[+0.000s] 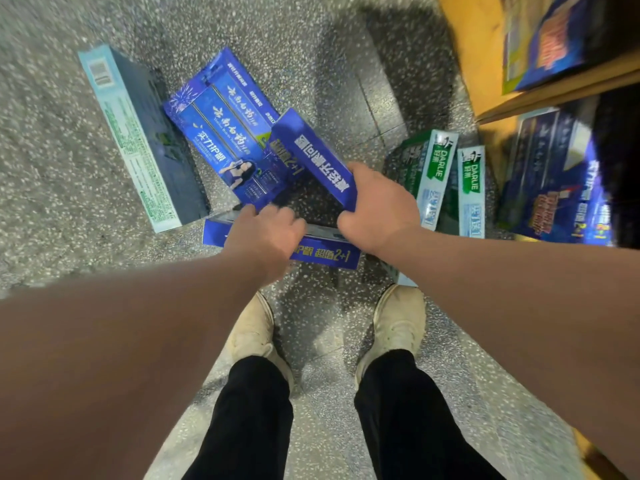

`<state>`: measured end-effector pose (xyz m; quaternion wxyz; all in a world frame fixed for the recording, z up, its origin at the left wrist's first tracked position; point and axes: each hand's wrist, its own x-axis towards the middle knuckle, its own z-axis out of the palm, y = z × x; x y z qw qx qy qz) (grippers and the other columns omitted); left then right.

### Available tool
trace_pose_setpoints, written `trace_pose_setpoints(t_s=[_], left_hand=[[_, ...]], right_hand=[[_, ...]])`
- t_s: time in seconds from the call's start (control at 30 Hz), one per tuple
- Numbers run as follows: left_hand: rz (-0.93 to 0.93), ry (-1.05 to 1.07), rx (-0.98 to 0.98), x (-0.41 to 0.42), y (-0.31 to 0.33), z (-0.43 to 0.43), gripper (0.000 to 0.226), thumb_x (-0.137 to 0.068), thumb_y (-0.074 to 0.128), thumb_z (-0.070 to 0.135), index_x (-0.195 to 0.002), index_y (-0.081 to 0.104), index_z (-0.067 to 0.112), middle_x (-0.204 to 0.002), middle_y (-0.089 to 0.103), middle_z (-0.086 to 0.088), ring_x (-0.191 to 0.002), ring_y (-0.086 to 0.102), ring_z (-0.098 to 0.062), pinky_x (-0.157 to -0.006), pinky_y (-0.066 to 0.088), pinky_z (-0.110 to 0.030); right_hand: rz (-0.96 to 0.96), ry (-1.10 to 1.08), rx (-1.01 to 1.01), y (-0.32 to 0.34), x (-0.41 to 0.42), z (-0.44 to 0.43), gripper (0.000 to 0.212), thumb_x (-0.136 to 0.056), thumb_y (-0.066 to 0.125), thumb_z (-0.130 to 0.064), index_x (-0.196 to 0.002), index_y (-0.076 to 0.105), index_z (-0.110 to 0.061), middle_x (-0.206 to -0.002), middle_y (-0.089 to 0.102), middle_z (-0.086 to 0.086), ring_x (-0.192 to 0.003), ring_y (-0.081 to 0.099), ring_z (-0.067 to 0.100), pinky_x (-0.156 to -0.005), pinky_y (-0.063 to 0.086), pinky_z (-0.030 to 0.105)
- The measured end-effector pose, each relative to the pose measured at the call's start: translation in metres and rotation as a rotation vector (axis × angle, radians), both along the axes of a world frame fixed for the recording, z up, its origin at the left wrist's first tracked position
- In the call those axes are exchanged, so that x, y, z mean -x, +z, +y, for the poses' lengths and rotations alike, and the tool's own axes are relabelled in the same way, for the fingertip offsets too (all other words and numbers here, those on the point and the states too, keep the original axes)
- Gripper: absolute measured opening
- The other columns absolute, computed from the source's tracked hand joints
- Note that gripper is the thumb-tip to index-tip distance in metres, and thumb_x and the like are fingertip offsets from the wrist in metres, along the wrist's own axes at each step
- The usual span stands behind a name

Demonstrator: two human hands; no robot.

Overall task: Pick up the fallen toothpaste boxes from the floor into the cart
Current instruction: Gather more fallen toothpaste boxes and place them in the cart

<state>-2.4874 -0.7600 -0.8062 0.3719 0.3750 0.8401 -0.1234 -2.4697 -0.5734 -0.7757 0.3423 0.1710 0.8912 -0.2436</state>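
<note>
- Blue cardboard fills the middle of the view: a flat blue box (pixel 221 133) lies face up on the speckled floor (pixel 45 188), and every place below is given from it.
- Right of the flat blue box and overlapping its right corner, a tilted blue box (pixel 311 150) sits with one end raised. The right hand (pixel 377 209) has its grip closed round the near end of it.
- On the person's side of the flat blue box, a low blue box (pixel 329 252) stands on its long edge on the floor. The left hand (pixel 266 233) lies over it with fingers curled (motion blur hides the fingertips, so I cannot tell whether this grip really holds the box).
- Just beside the flat blue box on its left, a pale teal box (pixel 138 133) with a dark face lies on the floor.
- Further right than the tilted blue box, two green-and-white boxes (pixel 436 174) marked DARLIE lie side by side on the floor.
- Right of those, a wooden shelf (pixel 485 46) carries shelved boxes (pixel 554 174), mostly blue.
- Nearest the person, well on this side of the flat blue box, two pale shoes (pixel 252 327) stand under dark trouser legs (pixel 256 420).
</note>
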Motion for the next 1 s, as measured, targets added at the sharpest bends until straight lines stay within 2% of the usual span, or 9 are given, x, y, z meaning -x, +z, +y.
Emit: trace_pose_setpoints(t_s=[0.17,0.33,0.43,0.53,0.63,0.77,0.83,0.9,1.0], left_hand=[[0.202,0.087,0.102,0.003,0.013,-0.028,0.048,-0.078,0.068,0.019,-0.119,0.042,0.019,-0.112,0.048,-0.005,-0.106,0.051,-0.028,-0.091,0.042,-0.050],[0.084,0.171,0.106,0.009,0.018,-0.045,0.034,-0.093,0.057,0.014,-0.125,0.048,0.016,-0.118,0.051,-0.009,-0.106,0.055,-0.035,-0.079,0.052,-0.047],[0.062,0.246,0.005,0.006,0.018,-0.046,0.030,-0.094,0.059,0.014,-0.123,0.051,0.010,-0.117,0.052,-0.015,-0.107,0.055,-0.038,-0.082,0.051,-0.049],[0.043,0.548,-0.109,-0.003,0.018,-0.046,0.046,-0.086,0.073,0.010,-0.122,0.046,0.000,-0.121,0.043,-0.021,-0.104,0.054,-0.040,-0.086,0.051,-0.051],[0.076,0.797,-0.204,-0.013,0.015,-0.050,0.060,-0.083,0.076,0.008,-0.127,0.035,0.004,-0.131,0.034,-0.020,-0.091,0.046,-0.034,-0.076,0.051,-0.049],[0.110,0.972,-0.444,-0.024,0.011,-0.059,0.085,-0.070,0.085,0.003,-0.131,0.026,0.008,-0.139,0.025,-0.023,-0.107,0.041,-0.026,-0.092,0.048,-0.038],[0.110,0.924,-0.497,-0.024,0.009,-0.063,0.101,-0.065,0.088,0.002,-0.136,0.020,0.022,-0.147,0.019,-0.024,-0.121,0.042,-0.030,-0.098,0.045,-0.035],[0.113,0.825,-0.433,-0.020,0.005,-0.064,0.111,-0.065,0.089,0.005,-0.145,0.016,0.028,-0.155,0.006,-0.024,-0.142,0.028,-0.043,-0.107,0.042,-0.045],[0.091,0.628,-0.312,-0.011,0.005,-0.063,0.102,-0.069,0.085,0.007,-0.151,0.025,0.018,-0.159,0.006,-0.015,-0.145,0.023,-0.045,-0.109,0.040,-0.054]], right_hand=[[-0.018,0.116,0.019,0.013,-0.014,0.010,0.068,-0.081,0.065,-0.031,-0.145,0.040,-0.030,-0.119,0.063,0.000,-0.101,0.063,0.030,-0.082,0.052,0.039],[-0.012,0.310,0.071,0.017,-0.012,-0.001,0.064,-0.080,0.065,-0.034,-0.141,0.045,-0.029,-0.122,0.064,0.002,-0.107,0.063,0.032,-0.085,0.050,0.037],[-0.040,0.347,0.114,0.007,-0.006,-0.009,0.058,-0.076,0.066,-0.030,-0.133,0.053,-0.030,-0.111,0.066,0.002,-0.103,0.063,0.032,-0.083,0.051,0.035],[-0.058,0.287,0.173,-0.004,0.000,-0.015,0.060,-0.073,0.066,-0.027,-0.132,0.054,-0.034,-0.107,0.068,0.000,-0.099,0.063,0.031,-0.081,0.052,0.036],[-0.048,0.241,0.215,-0.012,0.002,-0.022,0.063,-0.073,0.065,-0.022,-0.132,0.054,-0.038,-0.108,0.068,-0.002,-0.100,0.063,0.029,-0.081,0.051,0.034],[-0.052,0.238,0.211,-0.016,0.002,-0.030,0.063,-0.071,0.063,-0.022,-0.130,0.053,-0.040,-0.103,0.066,-0.004,-0.097,0.062,0.029,-0.078,0.049,0.035],[-0.047,0.249,0.184,-0.016,-0.003,-0.030,0.057,-0.069,0.061,-0.024,-0.124,0.055,-0.037,-0.099,0.067,-0.004,-0.094,0.062,0.030,-0.075,0.048,0.034],[-0.037,0.273,0.153,-0.015,-0.008,-0.030,0.058,-0.063,0.057,-0.031,-0.120,0.056,-0.037,-0.095,0.066,-0.003,-0.093,0.063,0.031,-0.074,0.048,0.034],[-0.056,0.330,0.136,-0.012,-0.014,-0.031,0.064,-0.065,0.061,-0.033,-0.129,0.053,-0.038,-0.105,0.066,0.002,-0.100,0.062,0.032,-0.083,0.051,0.037]])
